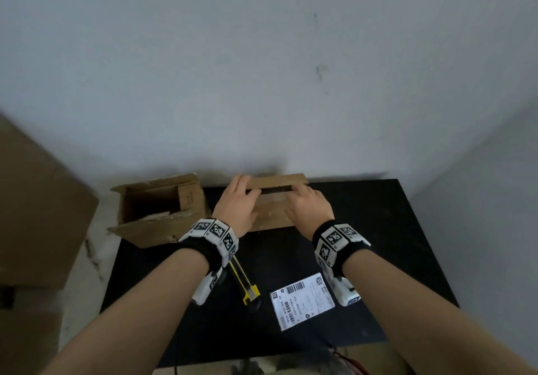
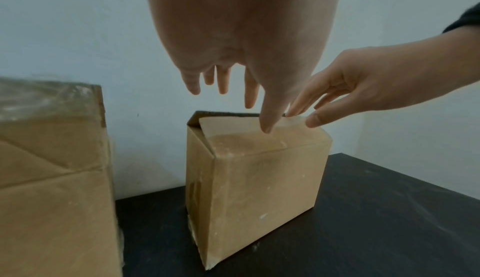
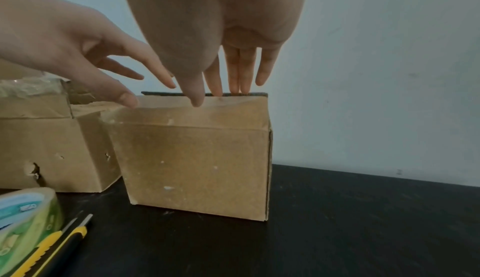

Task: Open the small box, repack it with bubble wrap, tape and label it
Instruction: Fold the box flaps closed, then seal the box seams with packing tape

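Both forearms reach forward; left hand, right hand flat on small box

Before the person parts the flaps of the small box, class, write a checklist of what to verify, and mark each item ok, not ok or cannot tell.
1. Small box stands upright on the black table: ok.
2. Left hand on the top flaps, fingers straight: ok.
3. Right hand on the top flaps, fingers straight: ok.
4. Top seam is free of tape: cannot tell.
5. Utility knife lies clear of both hands: ok.
6. Tape roll and shipping label lie ready on the table: ok.
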A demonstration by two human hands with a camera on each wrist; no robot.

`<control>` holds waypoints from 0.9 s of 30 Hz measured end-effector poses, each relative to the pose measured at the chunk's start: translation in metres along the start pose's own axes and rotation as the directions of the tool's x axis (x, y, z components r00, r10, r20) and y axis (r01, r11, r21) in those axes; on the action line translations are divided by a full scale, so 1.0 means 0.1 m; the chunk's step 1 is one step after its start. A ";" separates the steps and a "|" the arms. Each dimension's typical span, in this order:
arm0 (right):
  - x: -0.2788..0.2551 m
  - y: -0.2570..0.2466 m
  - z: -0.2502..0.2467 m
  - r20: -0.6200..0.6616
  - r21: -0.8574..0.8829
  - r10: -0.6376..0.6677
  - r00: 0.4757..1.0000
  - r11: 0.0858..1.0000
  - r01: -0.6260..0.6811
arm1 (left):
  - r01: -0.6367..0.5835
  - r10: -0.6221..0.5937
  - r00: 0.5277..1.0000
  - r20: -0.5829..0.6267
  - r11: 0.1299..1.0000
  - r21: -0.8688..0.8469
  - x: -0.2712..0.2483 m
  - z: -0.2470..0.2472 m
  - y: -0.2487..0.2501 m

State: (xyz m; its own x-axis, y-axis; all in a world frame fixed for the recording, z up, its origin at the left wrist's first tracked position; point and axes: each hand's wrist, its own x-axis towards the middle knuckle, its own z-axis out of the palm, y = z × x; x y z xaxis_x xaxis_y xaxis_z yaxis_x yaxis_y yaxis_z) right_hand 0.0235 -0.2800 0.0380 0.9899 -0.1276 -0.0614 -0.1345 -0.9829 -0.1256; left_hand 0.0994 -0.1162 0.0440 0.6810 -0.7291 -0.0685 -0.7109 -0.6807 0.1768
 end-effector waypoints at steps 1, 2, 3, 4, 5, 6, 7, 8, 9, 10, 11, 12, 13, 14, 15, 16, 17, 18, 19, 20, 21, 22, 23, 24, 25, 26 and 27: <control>-0.03 -0.04 -0.02 -0.004 -0.007 0.001 1.000 1.000 -0.001 | -0.017 0.017 1.000 -0.021 1.000 -0.012 -0.04 -0.02 0.00; -0.06 -0.08 -0.03 -0.006 -0.020 0.001 1.000 1.000 -0.001 | -0.030 0.029 0.999 -0.038 0.999 -0.023 -0.08 -0.04 -0.01; -0.10 -0.13 -0.04 -0.004 -0.033 0.000 1.000 0.999 0.000 | -0.040 0.039 0.998 -0.050 0.999 -0.025 -0.13 -0.06 -0.01; -0.14 -0.18 -0.04 -0.003 -0.043 -0.003 1.000 0.999 0.002 | -0.051 0.050 0.997 -0.053 0.999 -0.016 -0.18 -0.07 -0.02; -0.18 -0.23 -0.03 -0.002 -0.050 -0.005 1.000 0.999 0.005 | -0.062 0.062 0.997 -0.050 0.998 0.000 -0.25 -0.07 -0.03; -0.23 -0.29 -0.02 -0.003 -0.054 -0.006 1.000 0.999 0.005 | -0.072 0.072 0.996 -0.043 0.997 0.014 -0.33 -0.06 -0.04; -0.27 -0.35 0.00 -0.003 -0.055 -0.005 1.000 0.998 0.005 | -0.079 0.080 0.996 -0.037 0.996 0.028 -0.41 -0.05 -0.06; -0.31 -0.41 0.02 0.000 -0.055 -0.005 1.000 0.998 0.005 | -0.083 0.085 0.996 -0.036 0.996 0.040 -0.51 -0.03 -0.08; -0.36 -0.48 0.04 0.005 -0.053 -0.007 1.000 0.999 0.007 | -0.080 0.082 0.996 -0.033 0.996 0.049 -0.60 -0.01 -0.09; -0.40 -0.55 0.06 0.011 -0.042 -0.008 1.000 0.999 0.008 | -0.067 0.068 0.997 -0.026 0.996 0.051 -0.70 0.01 -0.12; -0.44 -0.62 0.08 0.018 -0.020 -0.006 1.000 1.000 0.006 | -0.047 0.047 0.999 -0.011 0.998 0.049 -0.79 0.03 -0.15; -0.47 -0.69 0.10 0.025 0.006 -0.003 1.000 1.000 0.003 | -0.026 0.025 1.000 0.008 0.998 0.049 -0.88 0.06 -0.18; -0.49 -0.76 0.12 0.040 0.027 0.001 0.999 1.000 -0.002 | -0.006 0.005 0.999 0.031 0.999 0.051 -0.97 0.09 -0.23; -0.52 -0.83 0.15 0.064 0.042 0.004 0.998 0.999 -0.007 | 0.012 -0.015 0.998 0.058 0.999 0.051 -1.05 0.12 -0.28; -0.54 -0.90 0.18 0.092 0.050 0.004 0.996 0.999 -0.009 | 0.029 -0.033 0.996 0.083 0.998 0.050 -1.12 0.15 -0.32; -0.55 -0.96 0.21 0.116 0.058 -0.001 0.993 0.998 -0.006 | 0.046 -0.051 0.993 0.106 0.998 0.049 -1.19 0.19 -0.37; -0.57 -1.01 0.25 0.137 0.070 -0.007 0.991 0.998 -0.003 | 0.065 -0.071 0.989 0.127 0.997 0.047 -1.25 0.22 -0.41; -0.59 -1.06 0.29 0.156 0.084 -0.012 0.988 0.996 -0.001 | 0.085 -0.090 0.985 0.145 0.995 0.044 -1.31 0.26 -0.44; -0.60 -1.10 0.34 0.172 0.095 -0.018 0.985 0.995 0.001 | 0.101 -0.107 0.981 0.162 0.994 0.043 -1.36 0.31 -0.47; -0.61 -1.14 0.40 0.190 0.097 -0.022 0.982 0.995 0.004 | 0.112 -0.118 0.977 0.175 0.993 0.043 -1.40 0.35 -0.50; -0.61 -1.18 0.45 0.208 0.094 -0.022 0.978 0.996 0.003 | 0.119 -0.126 0.975 0.182 0.992 0.044 -1.43 0.39 -0.53; -0.61 -1.21 0.51 0.233 0.094 -0.018 0.972 0.996 -0.004 | 0.126 -0.132 0.973 0.190 0.991 0.044 -1.47 0.44 -0.56; -0.61 -1.24 0.56 0.259 0.096 -0.013 0.966 0.995 -0.012 | 0.135 -0.140 0.970 0.198 0.990 0.038 -1.49 0.49 -0.59; -0.60 -1.27 0.61 0.280 0.097 -0.013 0.960 0.995 -0.015 | 0.144 -0.147 0.968 0.204 0.989 0.026 -1.52 0.55 -0.62; -0.60 -1.29 0.66 0.296 0.097 -0.015 0.955 0.995 -0.014 | 0.152 -0.151 0.967 0.207 0.988 0.013 -1.54 0.60 -0.65; -0.59 -1.31 0.71 0.313 0.098 -0.018 0.950 0.995 -0.014 | 0.156 -0.152 0.966 0.207 0.988 0.000 -1.55 0.66 -0.67; -0.59 -1.33 0.75 0.328 0.100 -0.022 0.944 0.995 -0.011 | 0.157 -0.151 0.966 0.208 0.988 -0.012 -1.56 0.71 -0.69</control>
State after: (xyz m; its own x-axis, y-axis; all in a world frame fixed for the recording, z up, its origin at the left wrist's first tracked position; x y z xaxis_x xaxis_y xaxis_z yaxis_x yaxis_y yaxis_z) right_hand -0.0205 -0.1317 -0.0161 0.9233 -0.0551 -0.3801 -0.1494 -0.9633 -0.2231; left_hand 0.0300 0.0393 -0.0277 0.7287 -0.6171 -0.2970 -0.5933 -0.7855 0.1761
